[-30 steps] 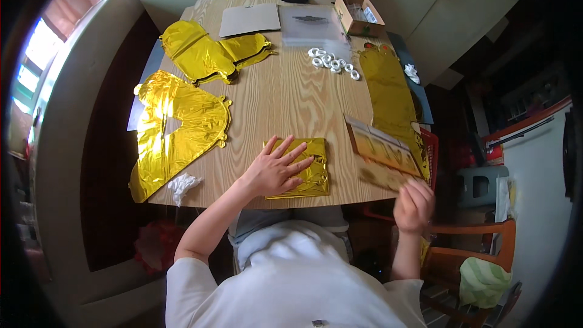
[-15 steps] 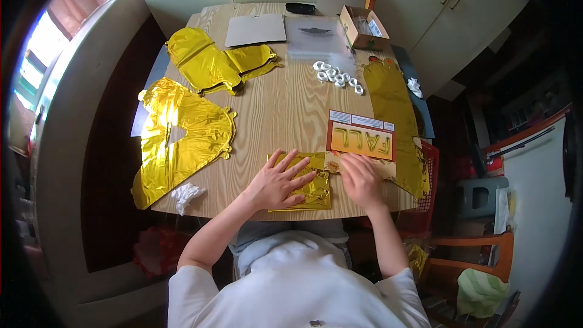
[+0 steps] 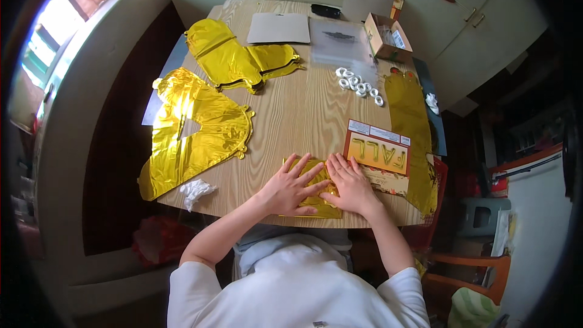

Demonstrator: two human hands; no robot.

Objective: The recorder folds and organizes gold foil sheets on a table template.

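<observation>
A folded gold foil balloon lies flat at the table's near edge. My left hand rests palm down on its left part, fingers spread. On its right part my right hand lies flat, fingers stretched out and thumb toward the left hand. Both hands cover much of the foil. Just beyond the right hand lies a printed card, orange and red, picturing gold letter shapes.
Flat gold foil balloons lie at the left, far left and right. White ribbon rolls, a grey card, clear plastic sheet and small cardboard box sit farther back. Crumpled white tissue lies near left.
My right hand has moved left from the printed card onto the folded foil. My left hand stays spread on the foil. The whole view has shifted slightly.
</observation>
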